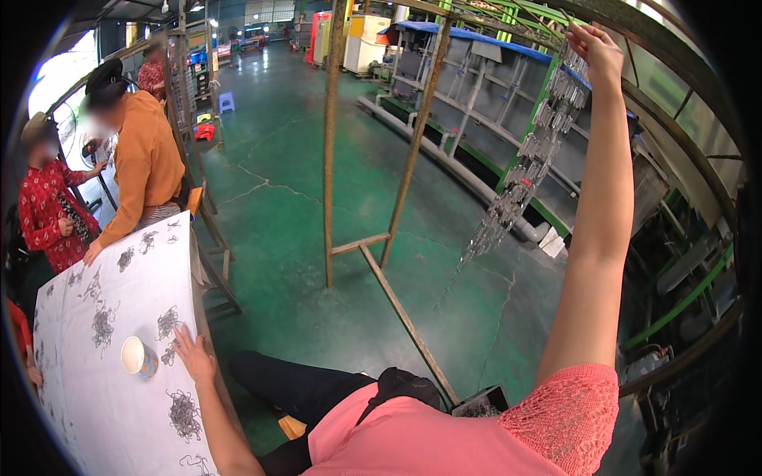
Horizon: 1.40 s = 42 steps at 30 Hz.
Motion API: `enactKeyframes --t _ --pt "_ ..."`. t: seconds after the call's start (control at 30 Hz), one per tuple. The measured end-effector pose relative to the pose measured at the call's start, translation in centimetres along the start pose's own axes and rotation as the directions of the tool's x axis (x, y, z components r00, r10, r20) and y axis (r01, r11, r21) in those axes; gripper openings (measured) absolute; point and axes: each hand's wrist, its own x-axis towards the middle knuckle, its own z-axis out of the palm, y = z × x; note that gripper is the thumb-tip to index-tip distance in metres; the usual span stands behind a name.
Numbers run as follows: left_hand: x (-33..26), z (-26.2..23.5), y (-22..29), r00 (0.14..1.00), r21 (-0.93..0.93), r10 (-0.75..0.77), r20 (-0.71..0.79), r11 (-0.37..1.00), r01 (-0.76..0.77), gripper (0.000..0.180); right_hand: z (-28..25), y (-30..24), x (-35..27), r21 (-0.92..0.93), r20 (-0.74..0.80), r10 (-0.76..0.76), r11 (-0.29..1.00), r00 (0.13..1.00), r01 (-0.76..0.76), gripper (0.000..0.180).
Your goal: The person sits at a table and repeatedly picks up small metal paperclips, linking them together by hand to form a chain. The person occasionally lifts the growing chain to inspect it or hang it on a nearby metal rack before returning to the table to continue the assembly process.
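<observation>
My left hand (194, 355) lies on the white-covered table (87, 397) with its fingers spread. Its fingertips touch or nearly touch a small pile of dark wire hooks (168, 323). A paper cup (140, 357) stands to the left of that hand. High at the upper right, my right hand (597, 54) is raised to a rusty bar with its fingers pinched together. Whatever is between them is too small to make out. Just below and left of it hangs a long bunch of shiny metal pieces (528, 170), tapering to a thin chain.
A rusty metal frame (329, 159) stands before me, with a low crossbar (409, 321) running toward me. Dark tanks with blue covers (468, 87) line the right. Several people are at the left, one in an orange top (147, 151) leaning on the table. A blue stool (227, 101) stands farther off.
</observation>
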Motion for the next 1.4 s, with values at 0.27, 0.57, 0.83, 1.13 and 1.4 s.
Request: enactKeyframes --t 0.27,0.57,0.83,1.13,1.4 --pt "0.3 0.8 -0.3 0.999 0.007 0.026 -0.031 1.0 -0.025 0.048 -0.8 1.1 0.4 -0.101 0.015 0.059 0.993 0.998 -0.058 0.026" --pt "0.4 0.9 -0.7 0.996 0.078 0.086 -0.029 0.993 -0.084 0.05 -1.0 0.3 -21.8 -0.273 -0.121 -0.221 0.945 0.968 0.182 0.024" --pt "0.3 1.2 -0.8 0.992 0.068 0.122 -0.04 0.991 -0.119 0.053 -6.3 17.6 -50.0 -0.412 -0.178 0.468 0.763 0.865 -0.498 0.017" --pt "0.4 0.4 -0.8 0.997 0.101 0.062 0.034 0.993 -0.065 0.054 -2.2 18.3 -57.8 -0.547 -0.224 0.55 0.612 0.804 -0.571 0.024" --pt "0.4 0.7 -0.9 0.997 0.103 0.075 0.029 0.992 -0.078 0.053 -1.8 18.2 -56.9 -0.508 -0.297 0.626 0.536 0.721 -0.674 0.02"
